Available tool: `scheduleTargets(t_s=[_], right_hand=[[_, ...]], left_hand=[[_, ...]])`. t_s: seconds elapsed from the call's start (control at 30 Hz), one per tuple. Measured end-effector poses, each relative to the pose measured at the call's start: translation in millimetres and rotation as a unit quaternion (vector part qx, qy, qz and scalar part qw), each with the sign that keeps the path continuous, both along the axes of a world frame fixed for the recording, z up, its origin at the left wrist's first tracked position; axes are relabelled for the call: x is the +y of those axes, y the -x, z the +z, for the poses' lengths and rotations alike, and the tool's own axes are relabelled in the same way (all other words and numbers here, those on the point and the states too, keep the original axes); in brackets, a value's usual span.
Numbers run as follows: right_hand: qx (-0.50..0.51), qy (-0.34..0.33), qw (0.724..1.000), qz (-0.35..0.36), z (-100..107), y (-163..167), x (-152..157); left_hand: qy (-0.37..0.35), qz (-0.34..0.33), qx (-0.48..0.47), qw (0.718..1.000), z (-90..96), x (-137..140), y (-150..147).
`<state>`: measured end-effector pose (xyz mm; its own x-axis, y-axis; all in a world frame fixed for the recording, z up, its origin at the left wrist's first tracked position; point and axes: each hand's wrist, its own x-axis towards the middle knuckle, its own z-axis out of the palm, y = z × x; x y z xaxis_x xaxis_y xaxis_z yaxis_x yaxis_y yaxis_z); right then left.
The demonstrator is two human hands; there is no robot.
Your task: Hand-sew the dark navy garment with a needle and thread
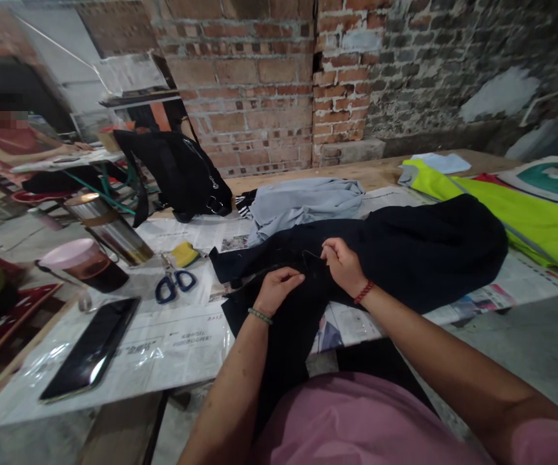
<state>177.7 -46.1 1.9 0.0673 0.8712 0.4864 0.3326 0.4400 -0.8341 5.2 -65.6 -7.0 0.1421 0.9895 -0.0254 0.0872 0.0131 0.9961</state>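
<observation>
A dark navy garment (434, 245) is spread over the newspaper-covered table, its near part hanging over the front edge. My left hand (279, 287), with a green bead bracelet at the wrist, rests on the garment with thumb and forefinger pinched on its cloth. Just to the right, my right hand (343, 265) is closed slightly above the fabric, a red bracelet at its wrist. From its fingertips a thin pale thread (312, 256) runs toward the cloth near my left hand. Whether a needle is in those fingers I cannot make out.
Scissors (175, 284), a yellow sponge-like piece (185, 254), a phone (92, 349), a lidded cup (88, 265) and a steel flask (109, 229) stand left. Behind are a black bag (177, 171) and grey cloth (308, 200); right, a yellow vest (511, 219) and iron (550, 177).
</observation>
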Motion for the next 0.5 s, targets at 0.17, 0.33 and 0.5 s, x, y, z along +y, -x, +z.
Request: scheduleTargets(t_s=[0.17, 0.33, 0.5], right_hand=[[0.139, 0.069, 0.988, 0.007, 1.6, -4.9, 8.1], [0.355, 0.096, 0.930, 0.003, 16.9, -29.5, 28.7], [0.428, 0.074, 0.901, -0.012, 40.9, -66.0, 44.3]], left_hand=[[0.033, -0.035, -0.001, 0.999, -4.5, -1.6, -1.4], [0.034, -0.015, -0.001, 0.999, -4.6, -0.4, -0.9], [0.041, -0.013, -0.006, 0.999, -4.3, -0.5, -0.8]])
